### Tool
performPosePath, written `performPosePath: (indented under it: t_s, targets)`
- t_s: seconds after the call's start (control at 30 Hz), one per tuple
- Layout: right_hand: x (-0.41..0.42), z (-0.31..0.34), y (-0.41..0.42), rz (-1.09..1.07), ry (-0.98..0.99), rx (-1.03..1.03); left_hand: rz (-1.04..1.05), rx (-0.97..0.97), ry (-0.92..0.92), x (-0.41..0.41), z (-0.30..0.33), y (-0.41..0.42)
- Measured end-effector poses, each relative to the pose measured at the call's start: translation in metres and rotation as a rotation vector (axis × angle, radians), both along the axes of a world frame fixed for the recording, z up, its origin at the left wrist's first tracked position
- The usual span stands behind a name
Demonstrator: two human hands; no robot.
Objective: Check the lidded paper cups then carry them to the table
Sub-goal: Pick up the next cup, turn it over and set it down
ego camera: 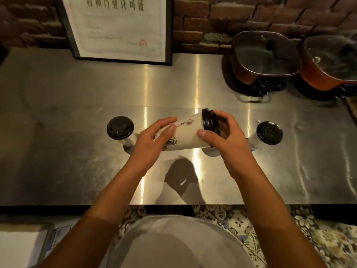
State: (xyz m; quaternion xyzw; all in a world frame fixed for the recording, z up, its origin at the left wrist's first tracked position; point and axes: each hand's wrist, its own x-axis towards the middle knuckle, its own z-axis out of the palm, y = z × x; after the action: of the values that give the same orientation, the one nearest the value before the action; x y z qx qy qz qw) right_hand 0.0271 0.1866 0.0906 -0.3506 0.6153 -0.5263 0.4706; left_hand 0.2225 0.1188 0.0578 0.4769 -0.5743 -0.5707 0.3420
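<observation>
A white paper cup (188, 132) with a black lid (209, 120) is held on its side above the steel counter (77, 113), lid to the right. My left hand (154, 138) grips the cup's lower body. My right hand (222, 136) curls round the lid end, thumb on the cup wall just left of the lid. Two more lidded cups stand upright on the counter: one (120, 128) to the left of my hands, another (269, 133) to the right.
A framed certificate (117, 28) leans against the brick wall at the back. Two lidded pots (264, 57) (330, 62) sit on burners at the back right. The counter's front edge runs just before my body, with patterned floor tiles (289, 229) below.
</observation>
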Motion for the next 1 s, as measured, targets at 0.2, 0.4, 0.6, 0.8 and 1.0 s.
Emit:
performPosePath:
  t_s: [0.2, 0.4, 0.6, 0.8, 1.0]
  targets:
    - [-0.037, 0.04, 0.028, 0.131, -0.128, -0.109, 0.093, -0.189, -0.039, -0.032, 0.061, 0.032]
    - [-0.05, 0.061, 0.037, 0.038, -0.132, -0.086, 0.044, -0.401, -0.095, -0.056, 0.088, 0.063]
    - [-0.059, 0.073, 0.042, 0.049, -0.352, 0.02, -0.106, -0.947, -0.236, -0.06, 0.101, 0.07]
    - [-0.06, 0.082, 0.044, 0.127, -0.294, -0.01, -0.136, -1.173, -0.174, -0.059, 0.106, 0.07]
    - [-0.055, 0.081, 0.046, 0.05, -0.179, -0.19, 0.056, -0.969, 0.029, -0.074, 0.098, 0.074]
